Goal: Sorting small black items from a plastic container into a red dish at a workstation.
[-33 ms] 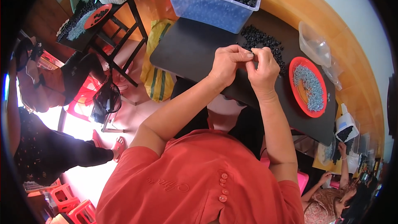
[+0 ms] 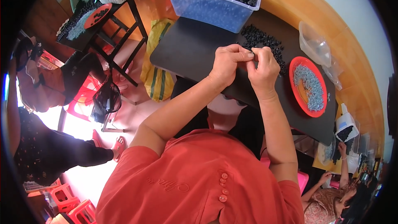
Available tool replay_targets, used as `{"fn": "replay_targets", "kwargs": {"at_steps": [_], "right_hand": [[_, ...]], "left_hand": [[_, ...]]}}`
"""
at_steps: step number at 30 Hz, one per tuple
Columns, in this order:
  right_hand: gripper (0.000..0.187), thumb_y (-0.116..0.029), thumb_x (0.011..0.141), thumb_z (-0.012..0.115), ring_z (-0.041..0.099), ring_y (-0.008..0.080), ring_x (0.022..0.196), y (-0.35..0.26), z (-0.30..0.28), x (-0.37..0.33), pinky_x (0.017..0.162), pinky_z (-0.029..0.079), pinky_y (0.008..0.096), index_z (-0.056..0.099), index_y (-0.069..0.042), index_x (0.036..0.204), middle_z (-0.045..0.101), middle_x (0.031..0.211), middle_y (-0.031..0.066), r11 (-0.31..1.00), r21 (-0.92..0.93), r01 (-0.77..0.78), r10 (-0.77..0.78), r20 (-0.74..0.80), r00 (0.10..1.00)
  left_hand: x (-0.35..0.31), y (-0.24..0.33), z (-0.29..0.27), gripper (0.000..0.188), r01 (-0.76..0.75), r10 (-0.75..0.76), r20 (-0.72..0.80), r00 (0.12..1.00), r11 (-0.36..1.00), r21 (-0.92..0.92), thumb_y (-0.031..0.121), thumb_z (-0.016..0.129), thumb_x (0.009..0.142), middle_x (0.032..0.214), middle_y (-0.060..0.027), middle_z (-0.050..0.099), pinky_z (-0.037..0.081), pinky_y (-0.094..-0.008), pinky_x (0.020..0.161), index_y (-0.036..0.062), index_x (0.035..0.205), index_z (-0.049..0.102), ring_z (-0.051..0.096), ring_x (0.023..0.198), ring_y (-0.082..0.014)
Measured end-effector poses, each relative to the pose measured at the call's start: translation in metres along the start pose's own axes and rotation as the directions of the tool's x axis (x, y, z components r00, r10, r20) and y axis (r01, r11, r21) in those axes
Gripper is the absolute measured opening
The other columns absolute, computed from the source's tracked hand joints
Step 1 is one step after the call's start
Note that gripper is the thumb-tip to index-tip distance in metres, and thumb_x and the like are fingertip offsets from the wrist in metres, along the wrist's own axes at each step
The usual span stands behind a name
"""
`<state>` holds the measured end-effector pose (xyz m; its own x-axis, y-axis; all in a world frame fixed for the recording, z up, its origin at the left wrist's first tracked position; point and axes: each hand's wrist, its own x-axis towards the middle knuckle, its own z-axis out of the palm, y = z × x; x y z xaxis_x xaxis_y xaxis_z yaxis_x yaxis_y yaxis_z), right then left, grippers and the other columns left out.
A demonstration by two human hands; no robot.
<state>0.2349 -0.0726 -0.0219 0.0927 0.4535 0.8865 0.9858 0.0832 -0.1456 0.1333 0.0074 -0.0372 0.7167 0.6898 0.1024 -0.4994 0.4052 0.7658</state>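
Above the near part of the black table (image 2: 192,54), my left hand (image 2: 226,64) and my right hand (image 2: 264,70) meet at the fingertips. Both are closed in a pinch around a small dark piece, mostly covered by the fingers, so its exact kind does not show. Just beyond them lies a loose pile of small black parts (image 2: 261,37). To the right of my right hand, a red oval tray (image 2: 293,89) holds many tiny pale blue-grey pieces (image 2: 313,93).
A clear bin (image 2: 207,14) heaped with black parts stands at the table's back. Clear plastic tubs (image 2: 315,43) lie at the right by the wall. A yellow striped sack (image 2: 155,74) stands left of the table. People sit or stand at both sides, near another table (image 2: 93,33).
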Motion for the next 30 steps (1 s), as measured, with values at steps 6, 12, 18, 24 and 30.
{"fn": "replay_targets", "kwargs": {"at_steps": [6, 12, 18, 24, 30], "right_hand": [[0.022, 0.001, 0.072, 0.069, 0.056, 0.0242, 0.060, 0.001, -0.004, -0.001, 0.054, 0.046, 0.0344, 0.059, -0.004, 0.091, 0.053, 0.073, 0.0080, 1.000, -0.029, 0.011, -0.010, 0.023, 1.000], [0.020, -0.005, 0.072, 0.071, 0.058, 0.0265, 0.061, 0.006, -0.008, -0.002, 0.054, 0.047, 0.0354, 0.059, -0.004, 0.087, 0.056, 0.073, 0.0088, 0.998, 0.025, -0.050, 0.049, 0.048, 0.998], [0.017, -0.006, 0.072, 0.070, 0.061, 0.0298, 0.063, 0.005, -0.009, -0.001, 0.054, 0.049, 0.0372, 0.057, -0.005, 0.083, 0.059, 0.075, 0.0103, 0.999, 0.015, -0.043, 0.042, 0.052, 0.998], [0.015, -0.003, 0.072, 0.068, 0.059, 0.0281, 0.061, 0.005, -0.007, 0.000, 0.053, 0.047, 0.0368, 0.057, -0.006, 0.081, 0.056, 0.072, 0.0092, 1.000, 0.019, 0.005, -0.005, 0.003, 1.000], [0.013, 0.004, 0.076, 0.067, 0.051, 0.0217, 0.054, 0.005, -0.013, -0.002, 0.050, 0.042, 0.0321, 0.058, -0.003, 0.083, 0.051, 0.068, 0.0073, 0.986, 0.148, -0.080, 0.080, 0.003, 0.997]], "left_hand": [[-0.008, 0.008, 0.010, 0.017, -0.049, 0.052, -0.012, 0.999, 0.984, 0.173, 0.010, 0.062, 0.091, 0.075, -0.0079, 0.064, 0.050, -0.0291, 0.067, -0.0060, 0.088, 0.066, 0.061, 0.070, -0.0156], [-0.006, 0.009, 0.005, 0.022, 0.123, -0.124, -0.011, 0.992, 0.990, -0.063, 0.014, 0.059, 0.093, 0.077, -0.0113, 0.064, 0.050, -0.0322, 0.066, -0.0058, 0.088, 0.066, 0.062, 0.069, -0.0192], [-0.004, 0.005, 0.008, 0.014, 0.084, -0.082, 0.062, 0.995, 0.996, -0.037, 0.008, 0.060, 0.091, 0.080, -0.0100, 0.065, 0.051, -0.0306, 0.068, -0.0047, 0.089, 0.066, 0.063, 0.072, -0.0180], [-0.006, 0.008, 0.011, 0.009, 0.066, -0.064, 0.030, 0.997, 0.997, -0.046, 0.004, 0.063, 0.088, 0.081, -0.0096, 0.066, 0.052, -0.0292, 0.069, -0.0041, 0.089, 0.067, 0.064, 0.073, -0.0166], [-0.010, 0.009, 0.016, 0.014, 0.020, -0.025, 0.022, 0.999, 0.979, 0.201, 0.010, 0.068, 0.088, 0.078, -0.0086, 0.067, 0.052, -0.0258, 0.064, -0.0037, 0.088, 0.068, 0.064, 0.067, -0.0146]]}}
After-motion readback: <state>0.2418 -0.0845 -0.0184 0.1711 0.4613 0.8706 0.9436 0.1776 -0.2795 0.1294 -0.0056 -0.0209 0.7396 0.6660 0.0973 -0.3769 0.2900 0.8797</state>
